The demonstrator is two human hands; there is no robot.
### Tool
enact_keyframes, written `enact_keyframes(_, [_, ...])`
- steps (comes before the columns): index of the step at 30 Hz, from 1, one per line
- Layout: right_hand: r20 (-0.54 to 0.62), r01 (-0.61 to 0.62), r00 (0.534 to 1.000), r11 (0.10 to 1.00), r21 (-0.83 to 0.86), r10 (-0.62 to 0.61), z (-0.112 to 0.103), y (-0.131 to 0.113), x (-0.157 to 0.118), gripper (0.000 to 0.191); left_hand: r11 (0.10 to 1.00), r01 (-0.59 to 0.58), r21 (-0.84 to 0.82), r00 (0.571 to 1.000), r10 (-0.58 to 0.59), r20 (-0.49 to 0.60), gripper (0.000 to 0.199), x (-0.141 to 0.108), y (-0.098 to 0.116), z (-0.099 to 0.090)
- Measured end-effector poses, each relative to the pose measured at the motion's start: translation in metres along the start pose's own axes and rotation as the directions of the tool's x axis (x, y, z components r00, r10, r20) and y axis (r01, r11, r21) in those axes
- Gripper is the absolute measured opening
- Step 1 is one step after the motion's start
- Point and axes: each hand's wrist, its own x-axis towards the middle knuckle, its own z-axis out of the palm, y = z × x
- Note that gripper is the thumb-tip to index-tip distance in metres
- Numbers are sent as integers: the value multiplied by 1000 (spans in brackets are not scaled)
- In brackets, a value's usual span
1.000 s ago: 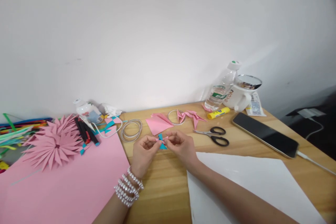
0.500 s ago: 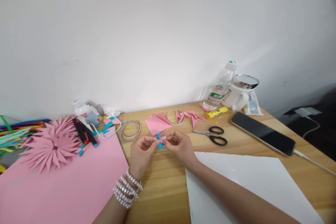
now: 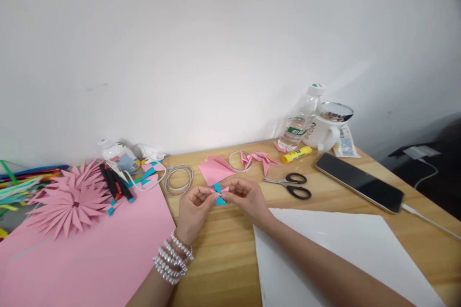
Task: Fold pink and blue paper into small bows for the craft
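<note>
- Pink-and-blue paper piece (image 3: 218,194): small, folded; located between the two hands, over the wooden table (image 3: 216,259), in front of the pink folded sheet (image 3: 215,170). Its finer folds are hidden by the fingers.
- Left hand (image 3: 194,208): narrow pinch, thumb and index finger closed on the left side of the piece. Beaded bracelet (image 3: 173,261) wound around the wrist in several rows.
- Right hand (image 3: 247,199): narrow pinch, thumb and fingers closed on the right side of the same piece. Forearm passes over the white sheet (image 3: 324,244).
- Behind the hands: a metal ring (image 3: 230,164) with pink folded shapes (image 3: 265,161) at and beside it.
- Right of the hands: scissors (image 3: 288,183), black handles, blades pointing towards the hands; yellow glue stick (image 3: 296,154) lying beyond them; phone (image 3: 360,183) flat, white cable (image 3: 428,220) attached.
- Rear right: clear bottle (image 3: 299,122) and white mug (image 3: 319,135), both standing, with a metallic bowl-like item (image 3: 336,112) at the mug's top.
- Left of the hands: coiled rings (image 3: 179,180) near the edge of the pink paper (image 3: 97,259).
- Far left: pink pleated rosettes (image 3: 72,204), with black markers (image 3: 115,183) just beside them; white bottle (image 3: 120,154) tilted near the wall.
</note>
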Motion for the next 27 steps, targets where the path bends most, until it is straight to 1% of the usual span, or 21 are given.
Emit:
enact_keyframes(2, [36,-17,999,1000,7,16,-4,0,1,18,1000,1,2,999,-1,49,16,1,-2,-3])
enact_keyframes(5, [129,-57,990,998,-4,57,-9,-3,2,17,1000,11,10,994,-12,108,17,4,-3,-7])
enact_keyframes(7, [180,-90,980,996,-9,90,-11,-4,2,19,1000,28,14,991,-29,134,18,5,-3,-8])
enact_keyframes(9, [202,-112,973,994,-5,111,-12,-4,3,21,999,41,17,988,-43,148,19,5,-2,-9])
enact_keyframes(16, [227,-143,964,990,0,139,-15,-3,4,19,999,40,22,985,-43,169,17,5,2,-10])
enact_keyframes(21, [221,-167,961,986,-12,166,-14,-5,4,18,999,42,15,982,-44,182,18,4,5,-8])
enact_keyframes(27, [202,-146,969,989,-5,144,-15,-4,3,24,999,33,43,987,-39,156,19,3,5,-7])
